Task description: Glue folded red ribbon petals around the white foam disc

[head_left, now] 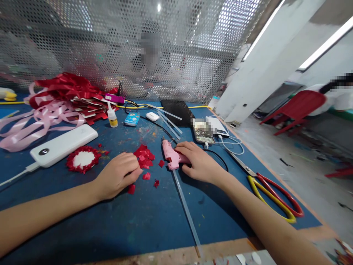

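Note:
My right hand [199, 162] rests on the table with its fingers round the handle of a pink hot glue gun [171, 154], which lies with its nozzle pointing away from me. A long clear glue stick [185, 206] runs from the gun's back end to the table's near edge. Curled closed, my left hand [120, 176] lies beside a small pile of cut red ribbon pieces [143, 156]; anything between its fingers is hidden. Left of that hand sits a round white disc edged with gathered red ribbon [83, 159].
A white power bank [64, 144], red ribbon [68, 86] and pink ribbon [52, 116] lie on the left. Behind are a glue bottle [112, 117], loose glue sticks [169, 125] and a phone [203, 131]. Large scissors [271, 195] lie right. Perforated metal mesh [116, 44] closes the back.

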Action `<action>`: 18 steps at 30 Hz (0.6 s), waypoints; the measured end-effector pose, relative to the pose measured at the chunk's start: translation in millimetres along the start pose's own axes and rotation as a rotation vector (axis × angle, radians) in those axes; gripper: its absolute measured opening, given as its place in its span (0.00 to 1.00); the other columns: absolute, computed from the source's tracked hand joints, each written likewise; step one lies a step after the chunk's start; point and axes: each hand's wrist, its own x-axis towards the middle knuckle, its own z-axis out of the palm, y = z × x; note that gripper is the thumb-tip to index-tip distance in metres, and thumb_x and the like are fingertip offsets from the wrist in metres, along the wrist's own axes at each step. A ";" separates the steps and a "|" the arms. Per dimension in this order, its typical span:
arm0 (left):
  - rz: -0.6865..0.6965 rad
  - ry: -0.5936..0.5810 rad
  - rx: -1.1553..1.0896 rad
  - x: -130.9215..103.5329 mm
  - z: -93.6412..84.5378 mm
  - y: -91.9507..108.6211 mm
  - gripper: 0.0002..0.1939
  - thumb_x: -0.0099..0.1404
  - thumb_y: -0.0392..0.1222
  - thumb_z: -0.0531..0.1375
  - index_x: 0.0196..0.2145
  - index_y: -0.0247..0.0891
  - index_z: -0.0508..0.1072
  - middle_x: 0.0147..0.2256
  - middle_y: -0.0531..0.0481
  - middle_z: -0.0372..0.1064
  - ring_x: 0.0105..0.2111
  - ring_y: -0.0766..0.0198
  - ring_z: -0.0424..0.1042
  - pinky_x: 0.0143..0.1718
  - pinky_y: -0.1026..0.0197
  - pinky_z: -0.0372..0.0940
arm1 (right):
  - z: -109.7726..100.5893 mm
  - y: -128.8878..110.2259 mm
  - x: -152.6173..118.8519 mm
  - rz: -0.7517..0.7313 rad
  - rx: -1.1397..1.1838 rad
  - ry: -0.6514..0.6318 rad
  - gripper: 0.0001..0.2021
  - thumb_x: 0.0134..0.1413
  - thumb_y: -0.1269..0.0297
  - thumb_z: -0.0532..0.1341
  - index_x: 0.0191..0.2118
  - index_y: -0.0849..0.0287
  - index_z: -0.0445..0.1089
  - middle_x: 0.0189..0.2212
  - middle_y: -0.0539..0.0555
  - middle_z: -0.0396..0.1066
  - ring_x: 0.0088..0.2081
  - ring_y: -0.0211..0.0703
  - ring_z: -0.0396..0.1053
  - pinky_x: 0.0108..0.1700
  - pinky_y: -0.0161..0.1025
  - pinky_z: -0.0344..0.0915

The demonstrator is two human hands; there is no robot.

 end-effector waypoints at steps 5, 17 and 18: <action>0.267 -0.140 -0.194 -11.1 5.4 33.1 0.10 0.69 0.42 0.49 0.32 0.39 0.66 0.30 0.52 0.69 0.33 0.65 0.65 0.39 0.62 0.59 | -1.3 -0.1 -0.2 0.014 -0.017 -0.010 0.20 0.40 0.72 0.55 0.45 0.65 0.66 0.47 0.62 0.66 0.48 0.53 0.63 0.52 0.48 0.59; -0.338 -0.477 -0.125 9.6 -57.0 15.6 0.08 0.62 0.45 0.57 0.35 0.43 0.75 0.35 0.53 0.72 0.34 0.64 0.71 0.35 0.66 0.61 | -3.0 -5.4 -3.7 0.021 -0.012 0.201 0.16 0.41 0.71 0.56 0.41 0.59 0.62 0.49 0.61 0.62 0.44 0.48 0.67 0.38 0.41 0.66; -0.378 -0.479 -0.135 10.0 -56.5 13.1 0.09 0.60 0.47 0.58 0.34 0.43 0.75 0.35 0.53 0.71 0.32 0.64 0.71 0.34 0.66 0.61 | -3.5 -6.0 -4.2 0.020 -0.014 0.251 0.16 0.41 0.71 0.56 0.41 0.59 0.62 0.48 0.61 0.62 0.44 0.48 0.67 0.36 0.39 0.65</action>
